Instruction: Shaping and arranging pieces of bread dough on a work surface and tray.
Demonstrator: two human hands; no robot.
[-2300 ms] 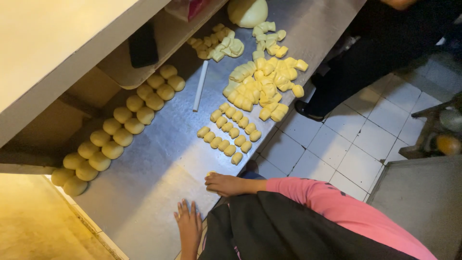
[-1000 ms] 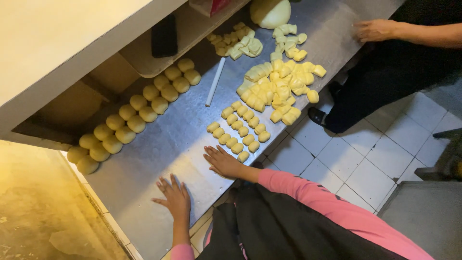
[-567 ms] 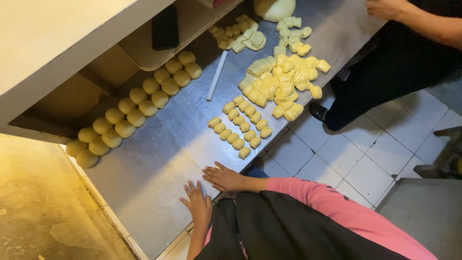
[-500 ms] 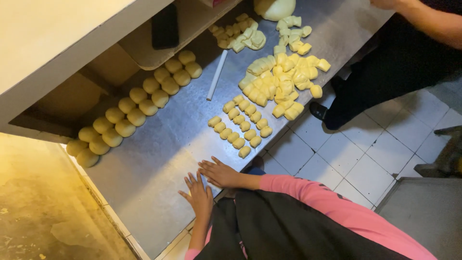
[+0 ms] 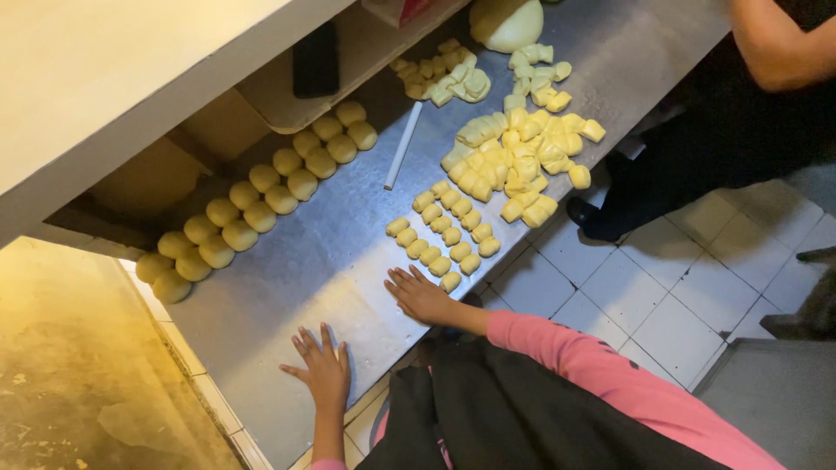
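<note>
My right hand [image 5: 421, 295] lies flat on the steel worktop [image 5: 331, 252], fingers spread, just below two short rows of small yellow dough pieces [image 5: 442, 233]. My left hand [image 5: 323, 372] rests palm down on the same worktop near its front edge, fingers apart, holding nothing. A double row of round dough balls [image 5: 252, 198] runs along the back under a shelf. A heap of cut dough pieces [image 5: 518, 161] sits further right.
A white stick-like tool [image 5: 403, 145] lies on the worktop. A large dough lump [image 5: 506, 21] and more cut pieces [image 5: 442, 77] are at the far end. Another person's arm [image 5: 775, 48] and dark clothing stand at the right over the white tiled floor [image 5: 644, 296].
Both hands have slid over the worktop; the left hand has moved left, away from the right hand. The view has shifted slightly.
</note>
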